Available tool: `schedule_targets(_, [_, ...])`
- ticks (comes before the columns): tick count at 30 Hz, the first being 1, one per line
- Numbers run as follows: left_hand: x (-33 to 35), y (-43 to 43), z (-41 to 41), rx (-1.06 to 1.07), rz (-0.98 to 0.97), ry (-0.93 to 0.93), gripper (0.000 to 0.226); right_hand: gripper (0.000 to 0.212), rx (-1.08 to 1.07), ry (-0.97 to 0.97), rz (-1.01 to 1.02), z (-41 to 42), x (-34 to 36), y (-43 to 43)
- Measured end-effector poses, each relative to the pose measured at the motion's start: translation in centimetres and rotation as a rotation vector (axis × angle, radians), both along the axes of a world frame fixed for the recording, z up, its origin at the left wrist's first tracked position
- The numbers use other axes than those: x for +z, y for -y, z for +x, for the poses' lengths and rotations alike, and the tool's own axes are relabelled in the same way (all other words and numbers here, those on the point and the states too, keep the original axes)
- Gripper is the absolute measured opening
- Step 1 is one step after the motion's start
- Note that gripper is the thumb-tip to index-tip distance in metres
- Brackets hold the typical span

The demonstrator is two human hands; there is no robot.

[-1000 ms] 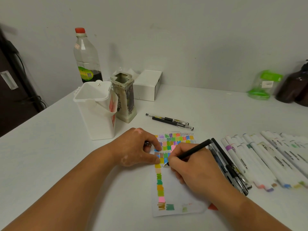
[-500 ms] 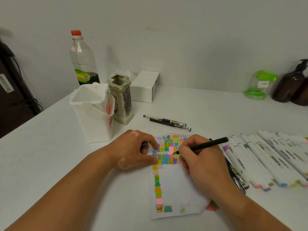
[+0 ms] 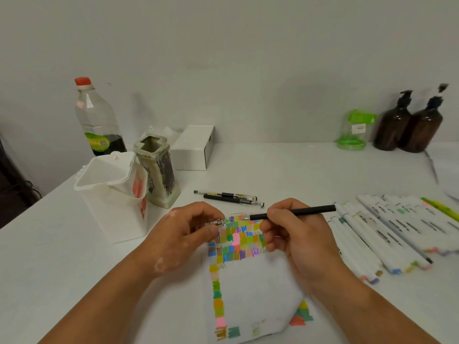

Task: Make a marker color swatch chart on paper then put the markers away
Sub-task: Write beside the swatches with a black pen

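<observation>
**Pen & cap held over the swatch sheet**

Nearest: white paper sheet w/ coloured marker swatches (image 3: pixel 250 294) lies flat on the white surface (image 3: pixel 62 256), btwn the two forearms. One swatch column runs down its left edge, w/ a dense grid at its far end. A coloured scrap (image 3: pixel 301 316) peeks from under its near right corner.

Left hand (image 3: pixel 188 242) is at the grid's left, fingers (image 3: pixel 211 229) curled, pinching a small clear cap marked 0.5 (image 3: pixel 215 222). Right hand (image 3: pixel 295 242) is at the grid's right, fingers wrapped round a slim black pen (image 3: pixel 293 212). The pen tip points left, near the cap but apart from it.

Right: row of white markers (image 3: pixel 387 234) lying side by side.

Beyond the hands: two dark gel pens (image 3: pixel 231 196).

Far left: open white plastic tub (image 3: pixel 111 194), cream ceramic holder (image 3: pixel 159 175) just beside it, white cardboard box (image 3: pixel 192 147) & clear red-capped bottle (image 3: pixel 98 117).

Far right, by the wall: green-and-clear pack (image 3: pixel 354 130) & two brown pump bottles (image 3: pixel 407 125).
</observation>
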State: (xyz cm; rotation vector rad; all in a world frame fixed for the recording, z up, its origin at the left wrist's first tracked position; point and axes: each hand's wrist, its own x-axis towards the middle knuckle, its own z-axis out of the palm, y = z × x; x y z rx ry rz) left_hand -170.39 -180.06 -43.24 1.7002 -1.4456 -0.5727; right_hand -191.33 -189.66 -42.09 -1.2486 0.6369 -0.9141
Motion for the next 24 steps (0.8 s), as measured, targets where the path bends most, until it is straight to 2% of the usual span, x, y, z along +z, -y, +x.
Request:
schedule_targets(3, [0.2,-0.1,-0.4,-0.028,-0.016,-0.138,0.019,0.036,0.011,0.006,-0.026,-0.1,0.0,0.0])
schedule_targets(10, [0.3,-0.1,-0.8,-0.048,-0.041,-0.29,0.018,0.03,0.075,-0.01,-0.051,0.1,-0.6,0.0])
schedule_targets(14, [0.4,-0.1,-1.3,-0.074,-0.048,-0.3,0.019,0.008,0.133,-0.04,-0.087,0.3,-0.9,-0.3])
schedule_targets(16, [0.4,-0.1,-1.7,-0.086,-0.061,-0.301,0.02,0.004,0.154,-0.081,-0.126,0.4,-1.1,-0.5])
schedule_targets(20, [0.2,0.0,-2.2,-0.095,-0.1,-0.314,0.019,0.011,0.139,-0.127,-0.165,0.5,-1.3,-0.5])
schedule_targets(24, [0.2,0.1,-2.6,-0.086,-0.137,-0.439,0.018,0.011,0.126,-0.123,-0.174,0.6,-1.0,-0.6])
